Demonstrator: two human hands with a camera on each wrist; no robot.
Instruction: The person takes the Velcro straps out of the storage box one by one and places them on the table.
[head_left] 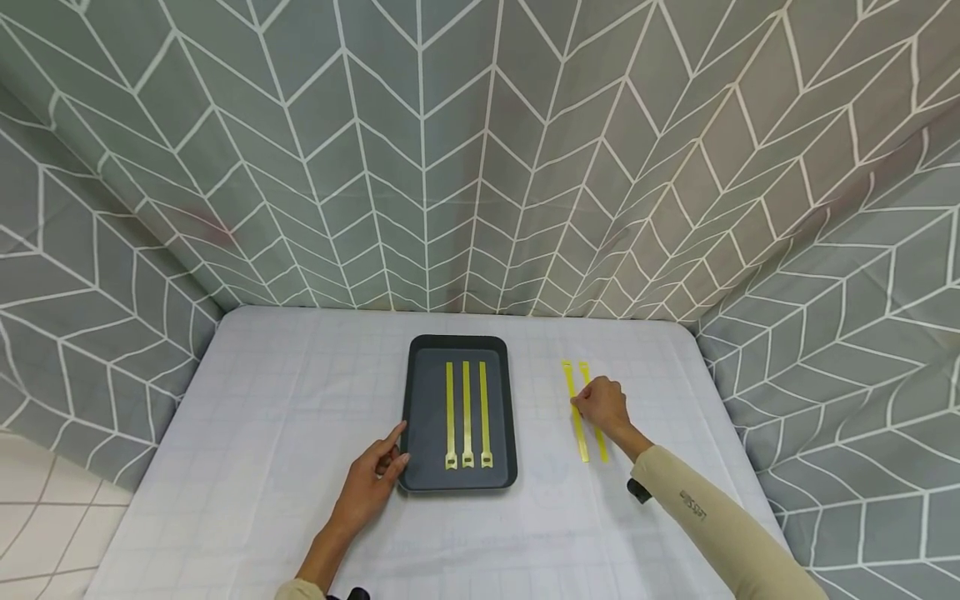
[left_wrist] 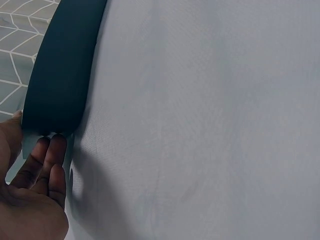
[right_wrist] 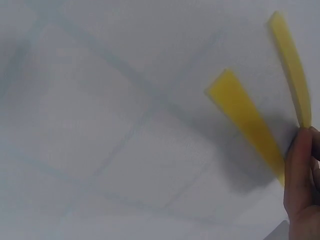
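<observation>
A dark grey tray [head_left: 459, 482] stands on the white-covered table, with three yellow cable ties [head_left: 467, 412] side by side in it, their square heads toward the near end. My left hand [head_left: 367, 487] grips the tray's left edge near the front corner; in the left wrist view its fingertips touch the outer wall. To the right of the tray, my right hand [head_left: 603, 404] pinches a yellow cable tie [head_left: 581, 442] partway along its length. In the right wrist view this pinched tie [right_wrist: 291, 65] curves slightly. Another cable tie [head_left: 602, 448] lies beside it, partly hidden by the hand.
The white cloth [head_left: 300, 417] shows faint grid lines. Grey curtains [head_left: 480, 167] with white zigzag lines hang behind the table and at both sides. White floor tiles [head_left: 45, 517] show at the lower left.
</observation>
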